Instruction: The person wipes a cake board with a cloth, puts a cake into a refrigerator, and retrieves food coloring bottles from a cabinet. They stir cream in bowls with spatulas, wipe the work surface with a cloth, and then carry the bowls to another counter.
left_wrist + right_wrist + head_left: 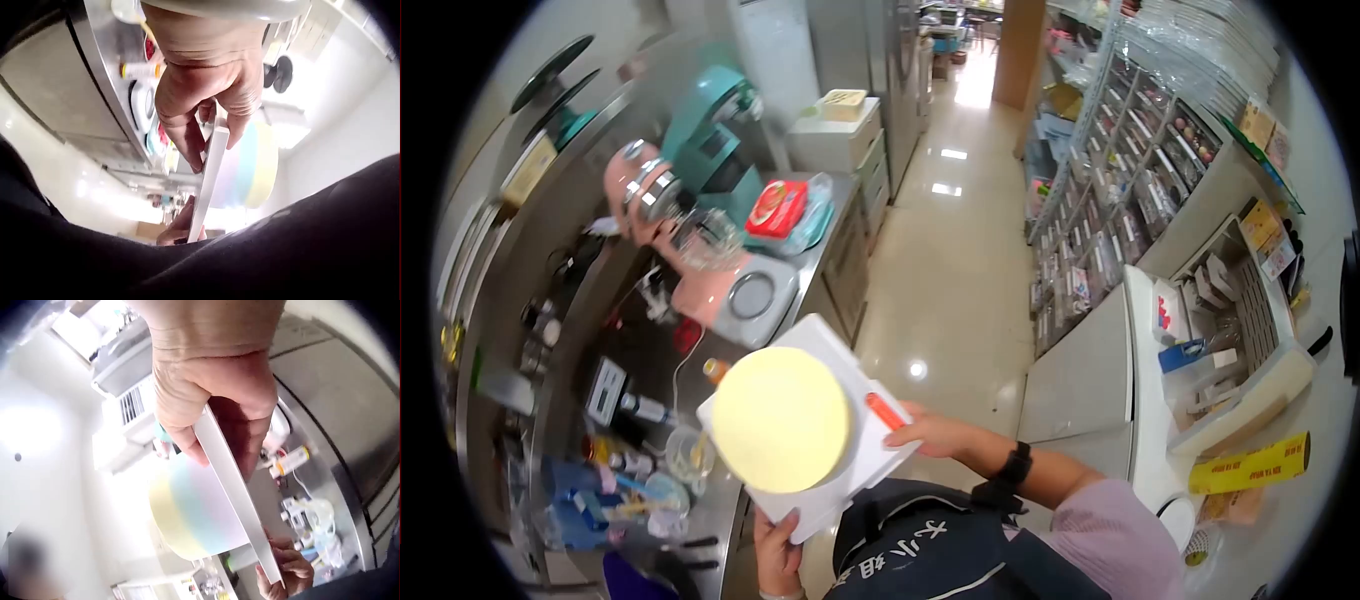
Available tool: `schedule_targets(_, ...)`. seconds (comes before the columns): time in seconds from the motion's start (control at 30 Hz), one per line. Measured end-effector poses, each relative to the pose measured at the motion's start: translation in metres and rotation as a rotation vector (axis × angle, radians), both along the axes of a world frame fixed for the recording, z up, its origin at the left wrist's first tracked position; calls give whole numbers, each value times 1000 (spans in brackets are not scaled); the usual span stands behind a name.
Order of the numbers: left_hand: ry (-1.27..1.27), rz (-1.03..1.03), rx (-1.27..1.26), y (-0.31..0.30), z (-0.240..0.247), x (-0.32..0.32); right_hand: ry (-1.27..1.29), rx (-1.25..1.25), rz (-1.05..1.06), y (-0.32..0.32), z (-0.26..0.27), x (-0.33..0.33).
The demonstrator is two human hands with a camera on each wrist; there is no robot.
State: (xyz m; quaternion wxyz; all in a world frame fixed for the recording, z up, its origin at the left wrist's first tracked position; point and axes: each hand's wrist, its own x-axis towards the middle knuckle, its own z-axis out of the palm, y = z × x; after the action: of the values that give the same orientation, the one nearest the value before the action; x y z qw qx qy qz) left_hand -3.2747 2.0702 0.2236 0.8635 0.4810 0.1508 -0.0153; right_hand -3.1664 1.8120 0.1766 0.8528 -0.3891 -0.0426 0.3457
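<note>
Round cake (781, 420), top pale yellow, side banded yellow, blue and lilac, sits on white board (866, 446), held up near edge of tabletop (726, 505). Left hand (776, 556) partly closed, pinching board between thumb and fingers; right hand (940, 436) likewise grips it, beside orange-red strip (885, 411). Pink mixer (735, 297) on tabletop.

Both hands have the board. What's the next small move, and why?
I'd probably steady the board level before moving it further: the left hand and right hand grip it in mid-air, and the tall cake stands on it with no raised rim to stop a slide.
</note>
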Motion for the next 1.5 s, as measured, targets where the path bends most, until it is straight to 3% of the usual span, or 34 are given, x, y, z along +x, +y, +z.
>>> schedule_targets(0.03, -2, -17, -8, -16, -7, 29, -2, -8, -17, -28, -4, 10)
schedule_targets(0.1, 21, -314, 53, -47, -21, 89, 49, 9, -164, -81, -8, 34)
schedule_targets(0.13, 60, -515, -82, -60, -20, 120, 46, -2, -176, -104, -14, 46)
schedule_targets(0.17, 51, -524, -95, -74, -27, 152, 43, -32, -303, -125, -20, 59)
schedule_targets(0.23, 124, -803, -32, -106, -50, 221, 35, -73, -438, -168, -29, 86)
schedule_targets(0.27, 29, -860, 94, -121, -69, 251, 48, -93, -491, -191, -29, 102)
schedule_targets(0.3, 13, -870, 85, -142, -74, 284, 55, -112, -546, -209, -27, 121)
schedule_targets(0.37, 136, -869, -350, -189, -70, 343, 75, -112, -644, -235, -16, 155)
schedule_targets(0.4, 258, -1020, -757, -201, -63, 376, 99, -95, -726, -248, -12, 169)
schedule_targets(0.43, 240, -1041, -767, -224, -58, 408, 74, -67, -784, -260, -14, 185)
schedule_targets(0.5, 378, -857, -883, -277, -55, 464, 40, -22, -894, -278, 6, 225)
schedule_targets(0.53, 420, -860, -1140, -306, -62, 497, 59, -43, -900, -296, -5, 239)
schedule_targets(0.6, 449, -956, -1164, -361, -59, 551, 74, -29, -931, -322, -4, 278)
schedule_targets(0.77, 413, -1188, -871, -486, -50, 687, 36, 52, -1033, -404, -16, 394)
schedule_targets(0.87, 322, -1130, -806, -551, -44, 786, 11, 50, -1003, -477, -35, 467)
schedule_targets(1.0, 163, -899, -907, -622, -8, 931, -53, 66, -978, -573, -15, 584)
schedule_targets(1.13, -198, -636, -1106, -638, 24, 1057, -62, 47, -968, -656, 0, 691)
schedule_targets(1.23, -360, -500, -788, -628, 13, 1143, -77, 22, -966, -701, 8, 775)
schedule_targets(1.33, -309, -325, -370, -635, 19, 1209, -84, 57, -977, -746, 1, 860)
schedule_targets(1.37, -441, -391, -281, -639, 12, 1241, -85, 55, -975, -758, -6, 888)
schedule_targets(1.5, -501, -258, 92, -678, 16, 1370, -177, -25, -1018, -809, -12, 1003)
